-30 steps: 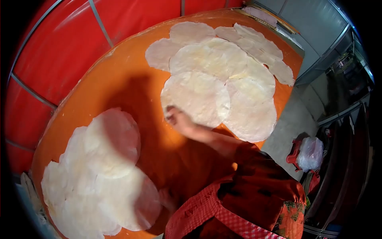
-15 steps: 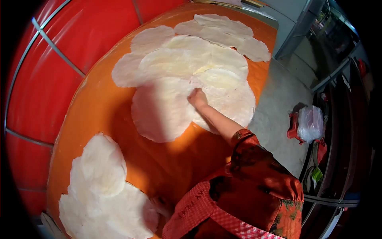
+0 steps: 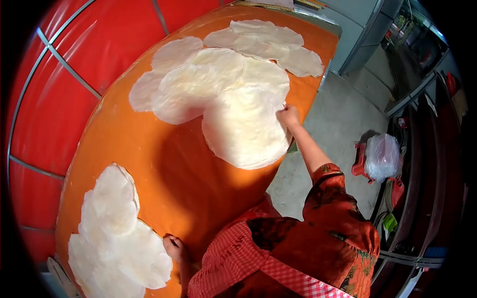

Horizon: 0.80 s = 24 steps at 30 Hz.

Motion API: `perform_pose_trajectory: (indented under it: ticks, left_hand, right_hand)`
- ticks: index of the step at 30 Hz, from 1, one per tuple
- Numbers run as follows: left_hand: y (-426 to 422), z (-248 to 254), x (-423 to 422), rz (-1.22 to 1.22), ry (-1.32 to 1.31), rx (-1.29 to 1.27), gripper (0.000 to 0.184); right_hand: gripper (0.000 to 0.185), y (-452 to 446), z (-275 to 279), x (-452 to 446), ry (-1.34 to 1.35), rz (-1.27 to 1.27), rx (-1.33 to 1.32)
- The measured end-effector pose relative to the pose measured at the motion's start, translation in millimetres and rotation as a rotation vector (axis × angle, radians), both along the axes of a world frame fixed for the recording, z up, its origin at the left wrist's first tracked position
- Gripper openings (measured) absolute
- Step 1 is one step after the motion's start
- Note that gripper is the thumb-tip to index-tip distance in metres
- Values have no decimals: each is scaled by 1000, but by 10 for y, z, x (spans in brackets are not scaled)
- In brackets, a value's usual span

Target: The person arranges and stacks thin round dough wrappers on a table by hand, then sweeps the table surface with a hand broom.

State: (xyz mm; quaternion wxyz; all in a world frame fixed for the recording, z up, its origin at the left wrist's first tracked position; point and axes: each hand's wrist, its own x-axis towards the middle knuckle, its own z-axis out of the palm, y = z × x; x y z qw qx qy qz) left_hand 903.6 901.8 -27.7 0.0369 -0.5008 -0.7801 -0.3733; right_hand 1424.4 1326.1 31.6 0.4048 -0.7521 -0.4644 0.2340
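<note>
The right hand (image 3: 288, 116) is clenched on the right edge of a thin, round, cream-white sheet (image 3: 246, 129) lying among overlapping ones on the orange-covered counter (image 3: 109, 139). The left hand (image 3: 173, 247) curls beside the nearer floppy, pale sheets (image 3: 117, 243); I cannot tell whether it grips anything.

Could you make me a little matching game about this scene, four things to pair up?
1. Right hand
2. Left hand
3. Apron
4. Tabletop

A. Plain orange
B. Beside the lower-left sheets
C. Red and white checks
D. At the edge of a pale sheet in the upper group

Right pairs: 1-D, 2-B, 3-C, 4-A
</note>
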Motion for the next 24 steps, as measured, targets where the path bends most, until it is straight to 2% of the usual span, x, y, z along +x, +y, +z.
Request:
perform_pose_trajectory:
  ticks: [2, 5, 8, 10, 13, 16, 19, 21, 22, 23, 24]
  left_hand:
    - [14, 91, 63, -12, 5, -25, 4]
    - [43, 268, 149, -2, 1, -92, 5]
    - [44, 293, 194, 41, 1, -148, 6]
    - [29, 314, 210, 34, -21, -145, 10]
    - [-5, 361, 206, 9, -66, -172, 16]
    - [-15, 336, 210, 9, -110, -155, 17]
    - [-15, 269, 120, 31, -100, -144, 16]
    - [26, 300, 127, 95, -218, -94, 10]
    - [45, 248, 105, 69, -293, -3, 9]
    - [68, 218, 112, 92, -416, 13, 12]
    - [107, 222, 137, 125, -339, 49, 16]
  right_hand:
    - [23, -81, -90, 143, -373, -70, -51]
    - [26, -71, -271, 169, -527, -187, 56]
    - [24, -85, -90, 212, -157, -17, -101]
    - [19, 100, -368, 377, -71, 55, -77]
    - [12, 134, -265, 365, -4, 147, 34]
    - [12, 228, 211, 147, -92, 312, 154]
    - [15, 341, 927, -525, -176, 507, 366]
    - [12, 363, 1464, -1085, -228, 666, 417]
    - [8, 139, 1893, -1390, -232, 774, 527]
    - [7, -130, 2322, -1665, -264, 870, 531]
    - [8, -394, 2642, -1927, -303, 952, 539]
